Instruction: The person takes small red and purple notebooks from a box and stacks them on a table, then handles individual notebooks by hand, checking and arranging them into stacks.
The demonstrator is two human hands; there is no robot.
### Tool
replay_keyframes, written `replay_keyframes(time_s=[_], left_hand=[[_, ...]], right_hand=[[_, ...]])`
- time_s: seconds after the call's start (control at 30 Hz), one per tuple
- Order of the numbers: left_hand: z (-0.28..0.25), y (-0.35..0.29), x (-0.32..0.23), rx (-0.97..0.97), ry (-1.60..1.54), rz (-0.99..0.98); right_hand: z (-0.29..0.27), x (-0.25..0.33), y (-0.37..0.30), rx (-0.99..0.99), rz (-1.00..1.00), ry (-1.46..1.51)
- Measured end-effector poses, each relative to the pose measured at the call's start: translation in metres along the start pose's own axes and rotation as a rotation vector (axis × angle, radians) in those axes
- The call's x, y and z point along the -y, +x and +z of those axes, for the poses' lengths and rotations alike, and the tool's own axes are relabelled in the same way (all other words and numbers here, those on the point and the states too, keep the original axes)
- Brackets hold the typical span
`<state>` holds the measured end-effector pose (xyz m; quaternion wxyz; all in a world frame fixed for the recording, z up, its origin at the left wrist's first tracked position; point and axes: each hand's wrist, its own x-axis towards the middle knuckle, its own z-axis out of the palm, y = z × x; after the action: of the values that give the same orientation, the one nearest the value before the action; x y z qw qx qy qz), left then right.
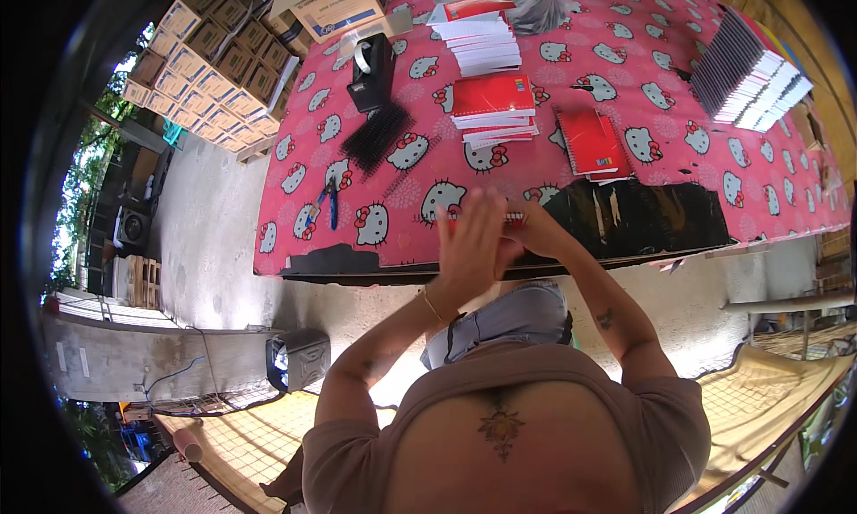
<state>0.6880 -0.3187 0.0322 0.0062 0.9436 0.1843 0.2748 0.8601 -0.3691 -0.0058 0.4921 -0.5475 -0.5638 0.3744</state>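
Note:
At the table's near edge, my two hands meet around a red spiral notebook (516,217), of which only a narrow strip with its row of binding holes or coils shows. My left hand (471,244) is slightly blurred, its fingers stretched out flat across the notebook's spine side. My right hand (541,232) has its fingers closed on the other end. Beyond them lies a stack of red notebooks (493,99), with loose black spiral coils (378,137) to its left. Blue-handled pliers (333,203) rest on the left of the table.
The table has a pink patterned cover (402,237) with a torn black patch (652,219). Farther back stand a paper stack (478,45), a black dispenser-like box (370,72) and an open carton (335,9). Red notebooks (589,143) and a tall bound pile (750,72) are at right.

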Motion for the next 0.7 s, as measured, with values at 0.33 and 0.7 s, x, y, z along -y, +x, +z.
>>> replay_keyframes(time_s=[0.33,0.7], left_hand=[[-0.002,0.028,0.018,-0.177,-0.169,0.052],[-0.024,0.034,0.014,0.016,-0.287,0.031]], right_hand=[[-0.057,0.043,-0.016,0.014,0.001,0.044],[-0.048,0.04,-0.007,-0.075,-0.332,-0.357]])
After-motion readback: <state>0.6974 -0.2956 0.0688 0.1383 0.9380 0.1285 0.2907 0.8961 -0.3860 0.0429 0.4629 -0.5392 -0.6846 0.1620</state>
